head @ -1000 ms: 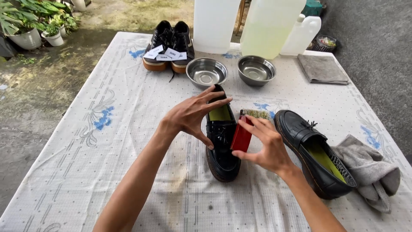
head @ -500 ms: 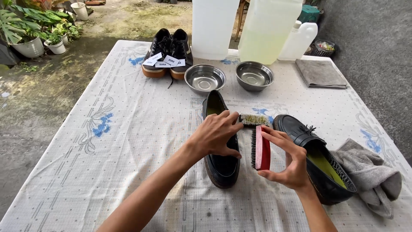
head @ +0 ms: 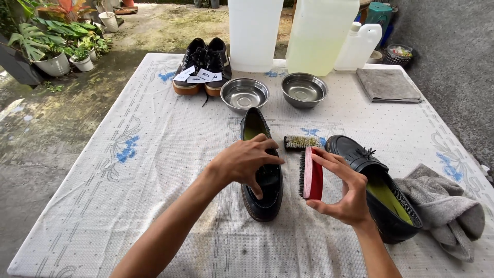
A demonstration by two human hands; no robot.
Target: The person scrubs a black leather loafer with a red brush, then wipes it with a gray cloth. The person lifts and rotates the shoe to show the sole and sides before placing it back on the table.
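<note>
On the tabletop (head: 128, 170), the left hand (head: 244, 162) pressed down on a stiff black shoe (head: 262, 170) while right hand (head: 345, 193) fingers clamped a light, rigid red brush (head: 312, 174) by its sides.

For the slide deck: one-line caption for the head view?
Left hand steadies a black loafer on the table while the right hand holds a red-backed brush beside it.

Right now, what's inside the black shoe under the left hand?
A yellow-green insole shows at the heel end of the black shoe. The left hand covers the middle, so further in can't be seen.
</note>
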